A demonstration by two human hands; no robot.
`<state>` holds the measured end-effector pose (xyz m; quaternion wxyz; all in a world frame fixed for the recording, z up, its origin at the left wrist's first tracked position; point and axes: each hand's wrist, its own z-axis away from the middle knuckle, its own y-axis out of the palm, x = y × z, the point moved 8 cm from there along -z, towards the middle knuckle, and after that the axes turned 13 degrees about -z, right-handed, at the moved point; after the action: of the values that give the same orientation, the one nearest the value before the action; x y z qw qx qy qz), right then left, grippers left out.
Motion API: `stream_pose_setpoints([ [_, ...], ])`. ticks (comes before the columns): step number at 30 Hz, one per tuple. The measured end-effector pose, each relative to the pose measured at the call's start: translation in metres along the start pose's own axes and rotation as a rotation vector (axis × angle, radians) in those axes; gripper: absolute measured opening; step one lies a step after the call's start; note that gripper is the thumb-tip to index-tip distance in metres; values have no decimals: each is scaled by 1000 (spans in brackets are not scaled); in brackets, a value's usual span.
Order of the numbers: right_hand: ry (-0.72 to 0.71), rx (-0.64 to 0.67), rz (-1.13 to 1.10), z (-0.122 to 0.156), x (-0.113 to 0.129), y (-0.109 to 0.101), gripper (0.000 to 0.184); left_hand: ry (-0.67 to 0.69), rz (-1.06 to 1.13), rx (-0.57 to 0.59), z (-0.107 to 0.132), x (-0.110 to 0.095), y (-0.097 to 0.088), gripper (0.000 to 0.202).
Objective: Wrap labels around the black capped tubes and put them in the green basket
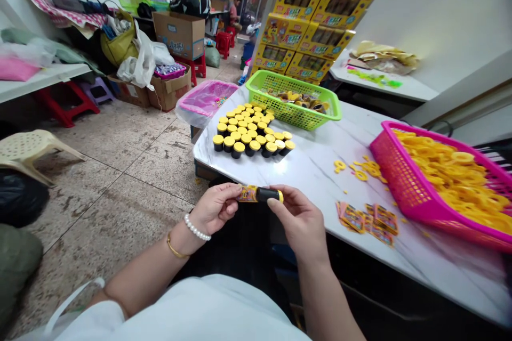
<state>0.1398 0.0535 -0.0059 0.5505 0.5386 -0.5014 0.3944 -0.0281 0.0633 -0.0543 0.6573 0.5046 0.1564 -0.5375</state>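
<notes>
In front of my body, my left hand pinches the end of a yellow printed wrapper between thumb and fingers. My right hand grips a small black jar with a yellow lid, held on its side. Wrapper and jar meet end to end; whether the jar sits partly inside the wrapper, I cannot tell. Beyond my hands, several upright black jars with yellow lids stand grouped on the white table. To the right lie stacks of small printed cards and loose yellow plastic pieces.
A green basket of wrapped items stands behind the jars. At right is a pink basket full of yellow ring-shaped pieces. Stacked yellow boxes rise behind. A pink lined basket adjoins the table's left corner. One person sits far back.
</notes>
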Motion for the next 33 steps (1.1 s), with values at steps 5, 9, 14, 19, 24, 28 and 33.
stream_pose_setpoints([
  [5,-146,22,256,11,13,6,29,2,9,-5,-3,4,-2,20],
  [9,-122,107,263,17,9,12,27,1,12,14,-4,10,-1,20],
  [14,-142,-3,168,15,20,-2,27,-18,42,-2,-5,13,-4,17],
  [19,5,31,-47,3,11,-4,26,-18,42,15,-8,10,2,14],
  [24,161,94,-49,-3,-6,6,31,-16,67,70,-8,9,10,16],
  [28,119,40,129,2,-1,6,29,8,15,94,-8,10,11,25],
  [33,-223,-15,402,17,17,6,26,82,-115,-5,-4,10,4,35],
])
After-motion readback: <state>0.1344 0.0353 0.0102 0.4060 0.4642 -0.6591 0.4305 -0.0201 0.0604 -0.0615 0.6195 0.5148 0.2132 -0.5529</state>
